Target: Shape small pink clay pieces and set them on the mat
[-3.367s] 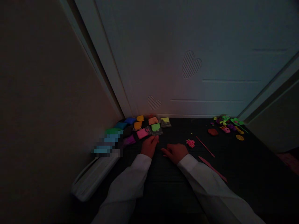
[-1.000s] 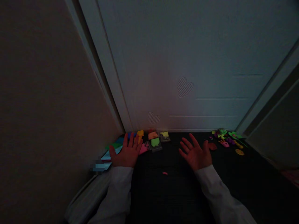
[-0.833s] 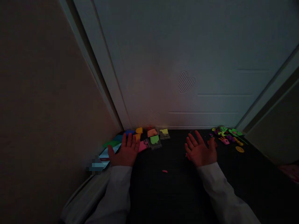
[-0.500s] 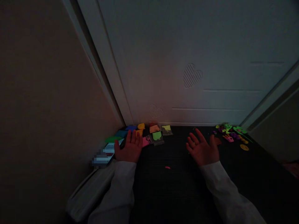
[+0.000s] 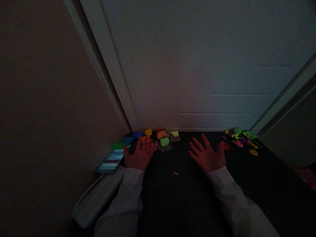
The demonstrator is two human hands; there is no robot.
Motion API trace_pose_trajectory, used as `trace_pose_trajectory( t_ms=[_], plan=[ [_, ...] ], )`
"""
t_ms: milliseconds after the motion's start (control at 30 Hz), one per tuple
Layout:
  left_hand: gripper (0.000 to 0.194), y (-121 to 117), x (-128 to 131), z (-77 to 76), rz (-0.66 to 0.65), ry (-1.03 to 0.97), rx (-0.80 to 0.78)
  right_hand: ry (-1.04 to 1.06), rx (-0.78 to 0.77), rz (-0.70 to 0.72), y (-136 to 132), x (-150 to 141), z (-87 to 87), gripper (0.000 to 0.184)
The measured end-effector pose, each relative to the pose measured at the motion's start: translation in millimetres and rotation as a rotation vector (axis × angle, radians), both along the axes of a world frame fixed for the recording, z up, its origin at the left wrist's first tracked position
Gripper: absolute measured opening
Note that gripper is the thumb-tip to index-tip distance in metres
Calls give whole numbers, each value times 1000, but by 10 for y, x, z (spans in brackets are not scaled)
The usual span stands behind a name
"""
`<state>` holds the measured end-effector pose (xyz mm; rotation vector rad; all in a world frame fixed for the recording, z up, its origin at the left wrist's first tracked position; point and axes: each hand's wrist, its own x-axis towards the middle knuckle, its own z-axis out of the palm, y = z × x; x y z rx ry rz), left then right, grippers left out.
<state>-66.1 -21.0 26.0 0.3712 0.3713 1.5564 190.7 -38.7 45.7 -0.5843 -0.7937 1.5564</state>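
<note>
Palm up and fingers spread, my left hand (image 5: 138, 155) holds nothing; it is nearest to the packets at the back left. My right hand (image 5: 207, 154) is also empty, its palm turned up and its fingers apart. On the dark tabletop (image 5: 172, 204) between the hands lies a small pink piece (image 5: 175, 173), seemingly soft clay. Behind the left hand are small clear bags of coloured clay, among them a green one (image 5: 164, 142), a yellow one (image 5: 174, 134) and an orange one (image 5: 162, 134). The left fingers partly cover a pink packet.
Blue (image 5: 137, 134), teal and green packets lie along the left wall. Nearer are a partly blurred bright flat item (image 5: 108, 166) and a long pale case (image 5: 98, 199). Several small colourful clay figures (image 5: 240, 136) sit at the back right, by a yellow disc (image 5: 253, 152). A white panel with hearts rises behind.
Both hands stay empty, with the fingers spread a little wider now. The right hand has moved slightly left, and the whole view has shifted a little.
</note>
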Motion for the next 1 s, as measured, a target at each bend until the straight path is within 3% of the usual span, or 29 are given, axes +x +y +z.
trace_pose_trajectory(
  t_ms=[167,200,367,433,600,733,1000],
  plan=[
    [26,23,-88,-120,-161,-57,42,121,-52,39,55,71,-109,5],
    [26,37,-100,-145,-163,-69,52,145,-49,30,71,79,-133,3],
    [27,88,-136,-187,-137,-141,82,224,-120,9,100,79,-139,9],
    [29,86,-152,-165,-137,-132,62,216,-149,44,80,67,-91,23],
    [67,1,-175,-18,-59,-5,150,238,-97,66,8,61,65,60],
    [77,-72,-211,95,-25,8,255,283,-46,-52,-3,151,159,65],
    [79,-59,-237,61,-196,-96,290,332,-128,-111,-19,146,197,68]
  ],
)
